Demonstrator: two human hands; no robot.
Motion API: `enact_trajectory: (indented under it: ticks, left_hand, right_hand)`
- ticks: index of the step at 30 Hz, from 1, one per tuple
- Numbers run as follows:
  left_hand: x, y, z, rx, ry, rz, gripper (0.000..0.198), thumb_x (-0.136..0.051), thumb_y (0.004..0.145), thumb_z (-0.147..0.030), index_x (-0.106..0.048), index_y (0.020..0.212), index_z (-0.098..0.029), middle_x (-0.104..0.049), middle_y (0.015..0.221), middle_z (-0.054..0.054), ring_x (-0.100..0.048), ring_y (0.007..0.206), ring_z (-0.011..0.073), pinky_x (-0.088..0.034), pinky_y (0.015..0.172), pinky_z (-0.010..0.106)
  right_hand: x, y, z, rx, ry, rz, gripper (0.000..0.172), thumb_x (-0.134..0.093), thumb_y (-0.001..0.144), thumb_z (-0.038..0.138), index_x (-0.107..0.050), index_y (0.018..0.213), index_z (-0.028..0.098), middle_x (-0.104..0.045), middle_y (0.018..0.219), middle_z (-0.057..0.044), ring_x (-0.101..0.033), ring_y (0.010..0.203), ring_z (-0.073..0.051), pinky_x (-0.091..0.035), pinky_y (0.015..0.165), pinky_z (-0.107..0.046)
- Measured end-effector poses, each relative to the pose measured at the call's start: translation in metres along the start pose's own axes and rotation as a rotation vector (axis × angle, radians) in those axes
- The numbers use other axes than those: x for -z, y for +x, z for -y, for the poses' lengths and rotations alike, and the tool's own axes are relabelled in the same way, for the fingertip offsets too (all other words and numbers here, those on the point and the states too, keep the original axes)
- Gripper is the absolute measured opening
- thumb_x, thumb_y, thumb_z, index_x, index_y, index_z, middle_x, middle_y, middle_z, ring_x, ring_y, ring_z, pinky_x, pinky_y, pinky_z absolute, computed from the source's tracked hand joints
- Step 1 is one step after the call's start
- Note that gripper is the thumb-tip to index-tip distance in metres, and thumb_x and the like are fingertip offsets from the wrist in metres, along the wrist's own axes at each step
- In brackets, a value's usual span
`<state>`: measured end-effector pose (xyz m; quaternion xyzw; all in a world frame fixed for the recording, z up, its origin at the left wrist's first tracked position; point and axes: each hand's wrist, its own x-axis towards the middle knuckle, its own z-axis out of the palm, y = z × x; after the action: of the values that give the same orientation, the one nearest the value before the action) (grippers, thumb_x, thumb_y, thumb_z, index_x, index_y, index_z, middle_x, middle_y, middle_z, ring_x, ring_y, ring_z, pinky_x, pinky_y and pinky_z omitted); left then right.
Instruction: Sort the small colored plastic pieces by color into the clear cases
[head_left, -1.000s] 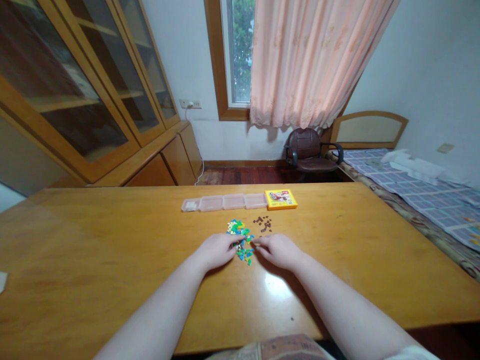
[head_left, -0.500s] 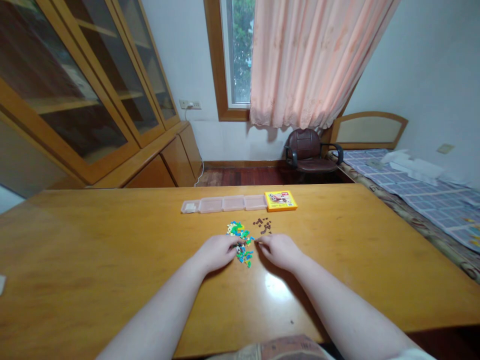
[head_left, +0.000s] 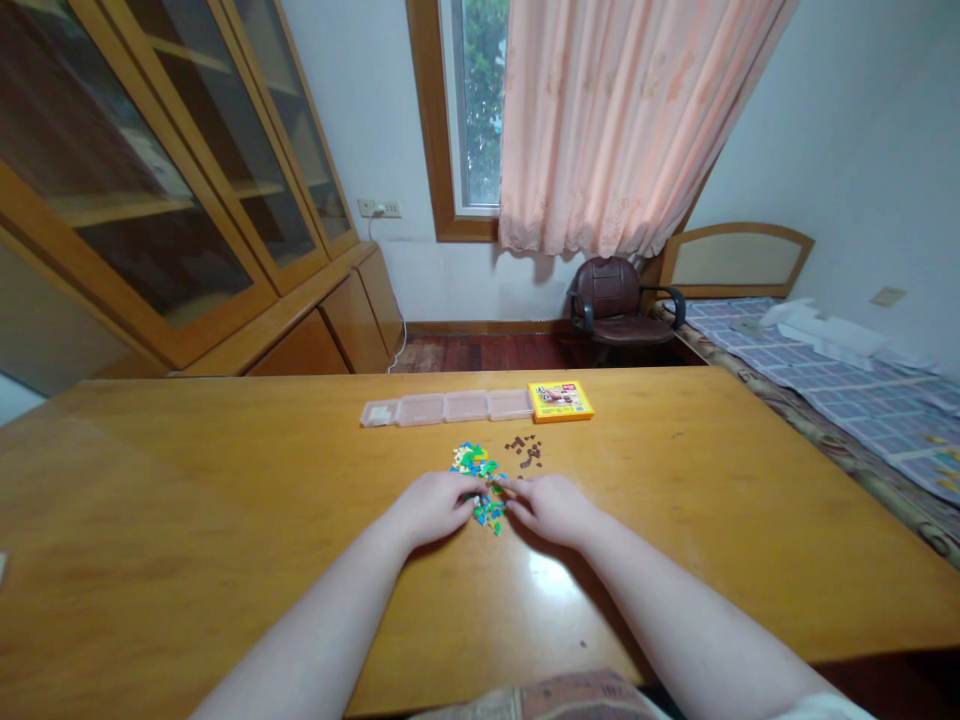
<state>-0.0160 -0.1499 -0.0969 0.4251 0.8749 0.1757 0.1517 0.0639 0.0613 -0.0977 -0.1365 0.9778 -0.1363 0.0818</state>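
A heap of tiny blue, green and yellow bricks lies on the wooden table. My left hand rests at the heap's left edge, fingers curled with the tips among the bricks. My right hand sits at the heap's right edge, fingertips pinched together at the bricks. What the fingers hold is too small to make out. A small cluster of brown bricks lies just beyond my right hand.
A clear compartment box and a yellow box stand in a row behind the bricks. Past the table are a wooden glass-door cabinet, a brown chair, a pink curtain and a bed on the right.
Both hands stay at the heap. My right hand's fingertips have shifted slightly left, closer to my left hand.
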Motion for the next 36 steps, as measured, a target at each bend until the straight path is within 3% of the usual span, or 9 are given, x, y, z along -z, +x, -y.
enact_trajectory:
  ticks: [5, 10, 15, 20, 25, 30, 36]
  left_hand:
    - [-0.0009, 0.0006, 0.0004, -0.006, 0.023, 0.017, 0.04, -0.047, 0.086, -0.026, -0.062, 0.122, -0.033, -0.068, 0.118, 0.0, -0.064, 0.103, 0.0224, -0.048, 0.088, 0.031]
    - [0.0002, 0.0012, -0.0004, 0.032, 0.032, 0.015, 0.045, -0.047, 0.085, -0.024, -0.058, 0.127, -0.037, -0.068, 0.119, -0.001, -0.065, 0.103, 0.0227, -0.049, 0.086, 0.031]
    - [0.0018, 0.0009, -0.001, 0.037, 0.029, 0.0, 0.042, -0.047, 0.085, -0.023, -0.062, 0.122, -0.034, -0.068, 0.119, -0.001, -0.064, 0.104, 0.0227, -0.048, 0.089, 0.031]
    - [0.0003, 0.0014, 0.0014, 0.042, 0.018, 0.006, 0.041, -0.047, 0.086, -0.024, -0.062, 0.123, -0.033, -0.067, 0.121, -0.001, -0.062, 0.108, 0.0225, -0.047, 0.092, 0.032]
    - [-0.0012, 0.0015, 0.0021, 0.047, 0.026, 0.008, 0.042, -0.047, 0.085, -0.024, -0.061, 0.124, -0.033, -0.067, 0.121, -0.001, -0.063, 0.107, 0.0222, -0.047, 0.091, 0.031]
    - [-0.0016, 0.0013, -0.001, 0.028, 0.027, 0.016, 0.043, -0.047, 0.085, -0.024, -0.06, 0.125, -0.034, -0.066, 0.123, -0.002, -0.062, 0.109, 0.0219, -0.047, 0.093, 0.032]
    - [-0.0017, 0.0012, -0.0022, 0.037, 0.035, 0.015, 0.044, -0.046, 0.087, -0.026, -0.057, 0.129, -0.033, -0.062, 0.128, -0.001, -0.06, 0.113, 0.0234, -0.046, 0.096, 0.035]
  right_hand:
    - [-0.0035, 0.0042, -0.0011, -0.087, -0.044, -0.023, 0.047, -0.036, 0.096, 0.044, -0.046, 0.139, 0.03, -0.072, 0.104, -0.009, -0.068, 0.088, -0.025, -0.046, 0.074, -0.032]
    - [-0.0029, 0.0026, 0.0, -0.01, -0.02, 0.005, 0.041, -0.036, 0.096, 0.043, -0.056, 0.13, 0.031, -0.072, 0.106, -0.007, -0.068, 0.089, -0.023, -0.046, 0.077, -0.031]
    - [-0.003, 0.0028, 0.0005, -0.087, -0.035, -0.037, 0.046, -0.038, 0.095, 0.043, -0.046, 0.139, 0.029, -0.072, 0.106, -0.009, -0.068, 0.089, -0.024, -0.046, 0.077, -0.032]
    - [-0.0027, 0.0023, 0.0009, 0.002, 0.003, 0.01, 0.04, -0.037, 0.095, 0.043, -0.059, 0.126, 0.029, -0.072, 0.106, -0.008, -0.068, 0.092, -0.023, -0.046, 0.078, -0.03]
    - [-0.0019, 0.0016, 0.0009, -0.084, -0.006, -0.029, 0.046, -0.038, 0.095, 0.042, -0.049, 0.137, 0.026, -0.07, 0.11, -0.01, -0.068, 0.092, -0.024, -0.047, 0.078, -0.031]
    - [-0.0017, 0.0008, 0.0011, 0.011, 0.014, 0.012, 0.04, -0.039, 0.095, 0.042, -0.06, 0.126, 0.028, -0.072, 0.105, -0.008, -0.068, 0.09, -0.023, -0.046, 0.078, -0.03]
    - [0.0049, -0.0004, -0.008, -0.131, 0.01, -0.101, 0.037, -0.037, 0.095, 0.033, -0.065, 0.118, 0.025, -0.072, 0.107, -0.007, -0.067, 0.093, -0.022, -0.046, 0.078, -0.029]
